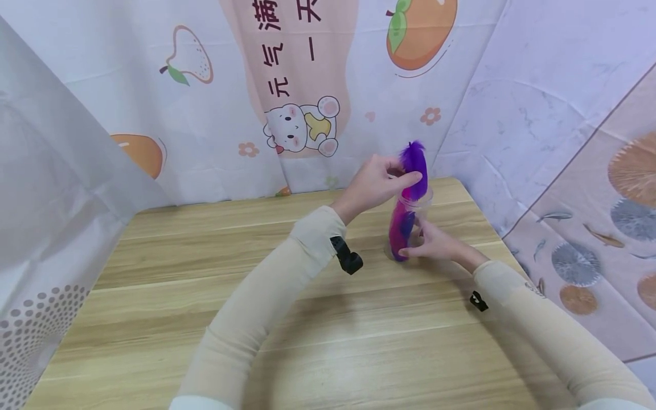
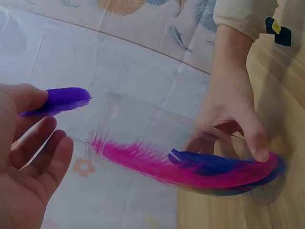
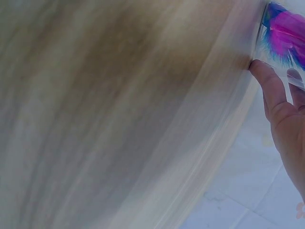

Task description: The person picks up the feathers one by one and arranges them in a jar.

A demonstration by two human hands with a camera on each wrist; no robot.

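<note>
A clear, tall jar (image 2: 152, 114) stands on the table with pink feathers (image 2: 190, 175) and a blue feather (image 2: 209, 163) inside. My right hand (image 1: 435, 244) grips the jar low down, thumb on the near side and fingers round the far side. Just above the open mouth, my left hand (image 1: 379, 181) pinches a purple feather (image 1: 417, 171) between thumb and fingers. In the left wrist view that feather points toward the jar's rim, a short gap away, and the other fingers of the left hand are loosely bent. The right wrist view catches only the jar's base end and part of the right hand.
The wooden table (image 1: 205, 273) has its back edge close behind the jar. A printed curtain (image 1: 205, 125) hangs at the back, and another patterned cloth (image 1: 579, 188) runs along the right side. Black straps (image 1: 348, 256) are on both wrists.
</note>
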